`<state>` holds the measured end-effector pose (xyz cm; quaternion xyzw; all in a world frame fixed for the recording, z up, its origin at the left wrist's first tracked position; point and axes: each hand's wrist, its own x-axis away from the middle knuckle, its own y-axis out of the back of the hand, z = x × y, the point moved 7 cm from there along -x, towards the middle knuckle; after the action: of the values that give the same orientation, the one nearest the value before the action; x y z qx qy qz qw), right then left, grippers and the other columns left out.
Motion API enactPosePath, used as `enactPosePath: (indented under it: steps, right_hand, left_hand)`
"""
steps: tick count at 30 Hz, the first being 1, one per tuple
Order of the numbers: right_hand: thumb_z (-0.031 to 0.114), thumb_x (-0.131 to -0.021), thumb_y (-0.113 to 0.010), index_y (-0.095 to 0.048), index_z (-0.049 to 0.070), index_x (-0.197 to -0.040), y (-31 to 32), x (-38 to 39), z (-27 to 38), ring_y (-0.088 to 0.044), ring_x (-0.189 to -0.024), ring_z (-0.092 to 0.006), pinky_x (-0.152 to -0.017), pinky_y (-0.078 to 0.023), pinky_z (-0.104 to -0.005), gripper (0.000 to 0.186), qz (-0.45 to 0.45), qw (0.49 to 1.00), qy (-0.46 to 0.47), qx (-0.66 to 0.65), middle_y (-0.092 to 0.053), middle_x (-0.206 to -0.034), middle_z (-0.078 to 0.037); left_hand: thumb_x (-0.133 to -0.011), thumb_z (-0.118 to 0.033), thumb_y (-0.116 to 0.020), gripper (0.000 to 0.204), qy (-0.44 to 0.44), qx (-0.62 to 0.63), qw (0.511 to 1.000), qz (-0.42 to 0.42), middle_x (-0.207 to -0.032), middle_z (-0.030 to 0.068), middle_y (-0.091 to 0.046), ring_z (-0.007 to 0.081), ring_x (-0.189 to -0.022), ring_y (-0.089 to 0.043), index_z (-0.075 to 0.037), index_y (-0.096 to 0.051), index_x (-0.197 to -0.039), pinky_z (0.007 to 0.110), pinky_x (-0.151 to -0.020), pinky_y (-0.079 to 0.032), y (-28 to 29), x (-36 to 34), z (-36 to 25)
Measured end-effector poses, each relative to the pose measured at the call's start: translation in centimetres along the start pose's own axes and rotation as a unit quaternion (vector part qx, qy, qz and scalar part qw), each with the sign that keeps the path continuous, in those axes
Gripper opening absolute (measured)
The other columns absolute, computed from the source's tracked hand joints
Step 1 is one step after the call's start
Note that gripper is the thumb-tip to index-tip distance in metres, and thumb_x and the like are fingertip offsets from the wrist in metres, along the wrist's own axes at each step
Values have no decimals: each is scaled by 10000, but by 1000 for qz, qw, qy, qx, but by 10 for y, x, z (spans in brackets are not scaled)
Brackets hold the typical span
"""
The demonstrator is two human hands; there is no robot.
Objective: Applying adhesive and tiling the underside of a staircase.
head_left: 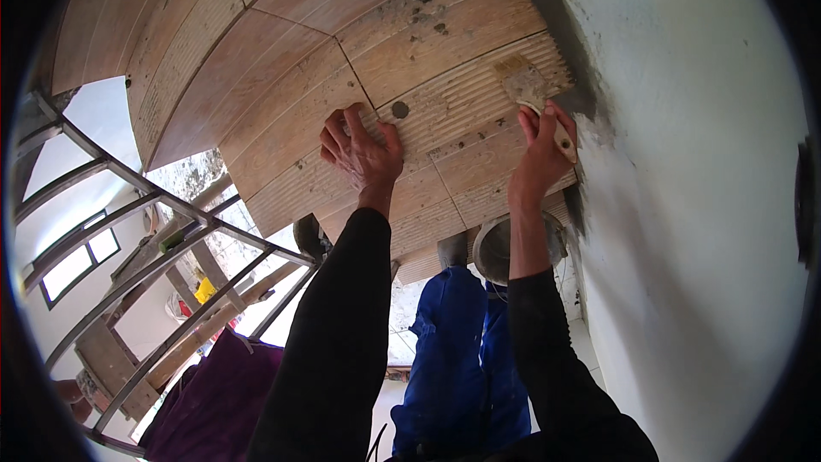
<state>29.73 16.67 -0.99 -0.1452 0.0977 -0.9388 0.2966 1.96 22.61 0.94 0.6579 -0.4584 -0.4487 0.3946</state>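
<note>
My right hand is closed round the pale handle of a flat paintbrush. The bristles rest against a ribbed strip of a wood-look tile step, close to the wall. Bent and spread, the fingers of my left hand lean on the tiles with nothing in them. Just beside that thumb is a round dark spot on the tile. Grey smears and crumbs of mortar dot the surface.
A pale plastered wall borders the steps on the right. Behind my right forearm stands a bucket. A curved metal railing runs down the left, with wooden boards beyond it. Purple cloth hangs near the railing.
</note>
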Motion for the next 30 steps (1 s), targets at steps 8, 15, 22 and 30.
enactPosePath:
  steps: [8,15,22,30]
  right_hand:
    - [39,-981,-708,-740,37,-1139,-43,16,40,-701,-962,-210,-814,-596,-348,162,227,954,114,158,-674,-1156,-119]
    - [-2,-835,-704,-751,189,-1094,-71,-10,72,-555,-1214,-355,-1014,-451,-505,325,242,758,330,507,-613,-1313,-129]
    - [33,-840,-678,-709,148,-1027,-86,-29,52,-538,-1287,-426,-1070,-420,-594,222,248,758,324,510,-596,-1384,-180]
    - [-85,-811,-644,-722,112,-1029,-75,-47,50,-595,-1254,-439,-1018,-530,-493,303,263,809,290,439,-600,-1401,-205]
  left_hand:
    - [-824,-307,-689,451,-11,-6,1000,-15,-1253,141,-512,366,-1193,-466,-124,-616,-1229,553,-1008,-338,0,4,8]
    - [-829,-334,-676,479,-12,-14,1000,-14,-1259,138,-514,375,-1199,-466,-126,-597,-1253,559,-1003,-339,0,2,4]
    - [-837,-341,-664,459,-16,-22,1000,-16,-1281,134,-513,381,-1216,-466,-148,-594,-1248,565,-996,-346,-2,4,4]
    - [-851,-343,-647,449,-18,-18,1000,-16,-1298,137,-515,380,-1239,-464,-151,-592,-1253,573,-994,-350,-1,4,6]
